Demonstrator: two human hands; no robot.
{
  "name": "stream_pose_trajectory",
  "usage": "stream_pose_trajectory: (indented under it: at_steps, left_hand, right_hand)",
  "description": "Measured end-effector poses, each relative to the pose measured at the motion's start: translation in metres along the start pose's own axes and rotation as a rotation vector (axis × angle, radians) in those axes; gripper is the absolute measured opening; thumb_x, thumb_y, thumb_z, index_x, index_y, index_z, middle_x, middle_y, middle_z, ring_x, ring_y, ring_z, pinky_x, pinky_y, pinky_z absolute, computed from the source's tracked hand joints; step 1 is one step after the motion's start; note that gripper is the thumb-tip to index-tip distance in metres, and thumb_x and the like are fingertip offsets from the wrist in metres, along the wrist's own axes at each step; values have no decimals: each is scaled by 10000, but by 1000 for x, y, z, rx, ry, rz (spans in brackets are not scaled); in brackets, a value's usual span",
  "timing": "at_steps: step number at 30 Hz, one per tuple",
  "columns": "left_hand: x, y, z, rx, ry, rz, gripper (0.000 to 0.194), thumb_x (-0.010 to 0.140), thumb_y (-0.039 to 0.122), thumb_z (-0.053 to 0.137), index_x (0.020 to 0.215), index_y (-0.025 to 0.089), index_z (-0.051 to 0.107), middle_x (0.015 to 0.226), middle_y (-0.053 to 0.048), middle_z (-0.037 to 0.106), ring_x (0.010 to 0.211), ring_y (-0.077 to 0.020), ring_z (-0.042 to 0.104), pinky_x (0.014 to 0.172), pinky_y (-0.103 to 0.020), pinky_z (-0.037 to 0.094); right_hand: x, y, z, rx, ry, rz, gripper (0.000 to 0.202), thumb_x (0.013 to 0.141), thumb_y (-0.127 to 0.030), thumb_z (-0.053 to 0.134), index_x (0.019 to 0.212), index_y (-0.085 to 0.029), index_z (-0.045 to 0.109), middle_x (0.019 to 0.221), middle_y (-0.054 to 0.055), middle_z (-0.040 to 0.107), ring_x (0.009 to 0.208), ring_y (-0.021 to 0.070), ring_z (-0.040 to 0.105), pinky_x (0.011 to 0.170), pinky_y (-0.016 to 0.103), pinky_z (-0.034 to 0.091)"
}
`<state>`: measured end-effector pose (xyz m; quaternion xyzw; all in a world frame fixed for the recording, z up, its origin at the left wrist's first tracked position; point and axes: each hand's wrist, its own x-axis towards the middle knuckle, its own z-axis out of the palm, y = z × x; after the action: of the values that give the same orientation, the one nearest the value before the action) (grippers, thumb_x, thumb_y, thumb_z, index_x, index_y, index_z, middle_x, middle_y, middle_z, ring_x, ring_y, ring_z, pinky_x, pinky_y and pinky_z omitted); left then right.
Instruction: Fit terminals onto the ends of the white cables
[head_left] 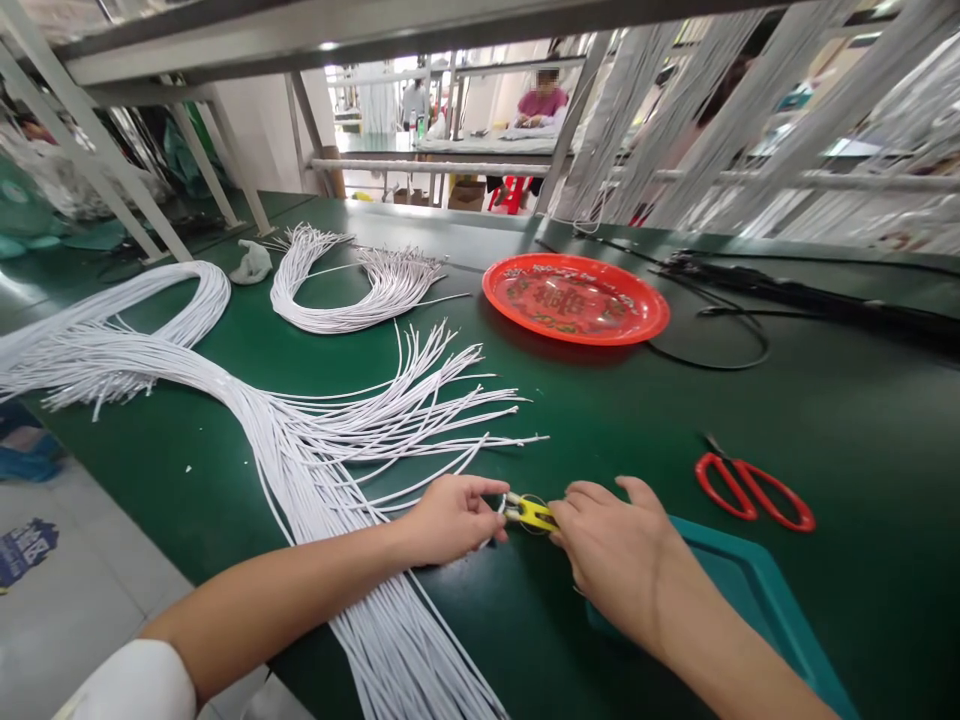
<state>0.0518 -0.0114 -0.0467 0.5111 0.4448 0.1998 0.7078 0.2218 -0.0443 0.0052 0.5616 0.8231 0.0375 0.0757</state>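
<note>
My right hand [619, 560] is wrapped round a small pair of pliers [535, 513] with yellow handles, its jaws pointing left. At the jaws, my left hand [454, 518] is closed in a pinch on what looks like the end of a white cord, mostly covered by the fingers. Under my left forearm runs a long bundle of white cords [300, 450], their loose ends fanned out to the right. A teal tray [761, 580] lies partly beneath my right hand and wrist.
Red-handled scissors [754, 490] lie on the right of the green table [847, 440]. Farther back are a red patterned tray [574, 335], a curved cord bundle [330, 315] and black cords [810, 295]. A metal frame [247, 45] crosses overhead. A person [541, 105] sits beyond.
</note>
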Motion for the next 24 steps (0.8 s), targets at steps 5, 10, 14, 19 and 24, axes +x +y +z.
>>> stream_pose_trajectory:
  at_steps: [5,10,14,19,24]
  left_hand:
    - [-1,-1,0,44,20,42,424,727,168,531,1149,133,521,626,13,604,366,-17,378,356,-129,304]
    - [-2,-1,-1,55,63,67,415,724,188,525,1136,137,523,615,23,585,368,-25,397,343,-130,313]
    - [-5,5,-1,18,84,45,439,710,166,521,1147,125,507,614,30,571,342,-17,367,321,-131,291]
    - [-8,11,-3,-57,129,121,488,700,170,540,1182,120,482,619,26,572,355,-22,388,335,-138,299]
    - [-11,19,-10,-307,88,122,479,695,187,561,1163,97,511,608,18,556,342,-4,337,333,-135,234]
  right_hand:
    - [-2,1,5,22,49,12,272,716,-238,558,973,-176,622,906,87,663,908,265,565,845,510,299]
    - [-3,5,18,32,97,19,482,704,-364,570,1137,-154,541,911,107,665,910,283,571,859,547,295]
    - [-3,7,20,93,64,31,521,710,-406,560,1166,-157,522,914,103,664,922,275,568,886,556,282]
    - [-2,10,17,236,45,84,578,726,-520,501,1174,-156,526,949,106,662,933,267,572,928,553,276]
    - [-3,15,13,460,90,169,565,753,-586,424,1132,-188,555,1002,85,660,936,253,591,961,562,270]
